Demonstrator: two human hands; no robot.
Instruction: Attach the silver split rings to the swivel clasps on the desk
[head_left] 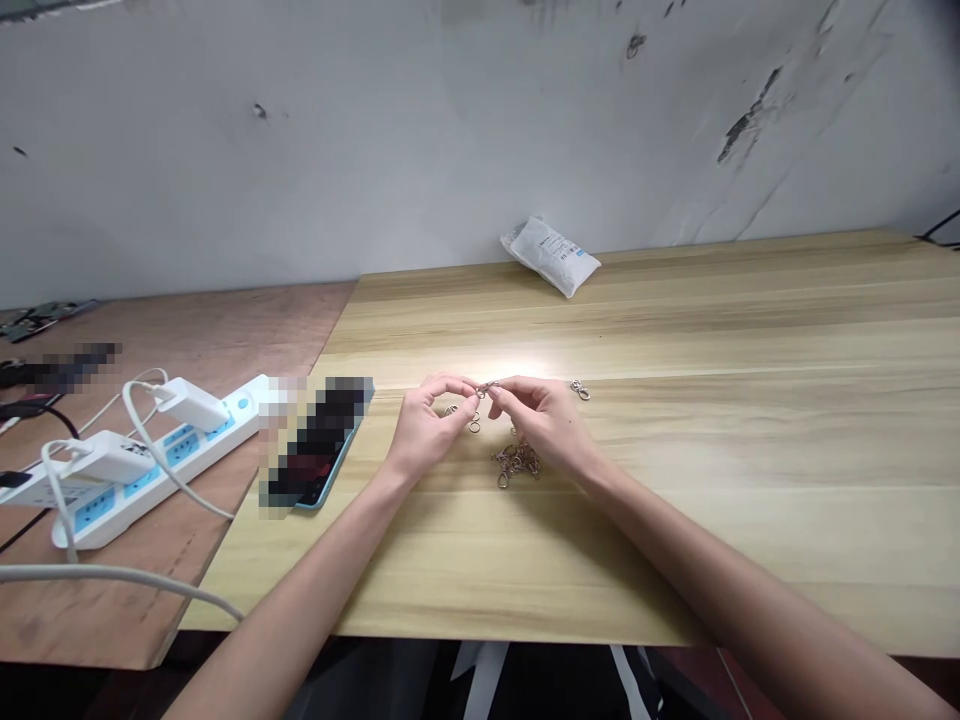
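My left hand (pixel 431 425) and my right hand (pixel 544 415) meet above the table, each with thumb and index finger pinched. Between their fingertips is a small metal ring (pixel 482 392), partly covered by the fingers, so its full shape is hard to make out. Below my right hand lies a heap of metal rings and small linked pieces (pixel 517 462). Loose rings (pixel 475 424) rest under my left fingers. A separate little metal piece with a ring (pixel 580 390) lies just beyond my right hand.
A phone (pixel 324 445) lies left of my left arm. Farther left, a white power strip (pixel 172 455) carries plugged-in chargers and cables on a brown board. A white plastic packet (pixel 555 257) sits at the back against the wall (pixel 420 140).
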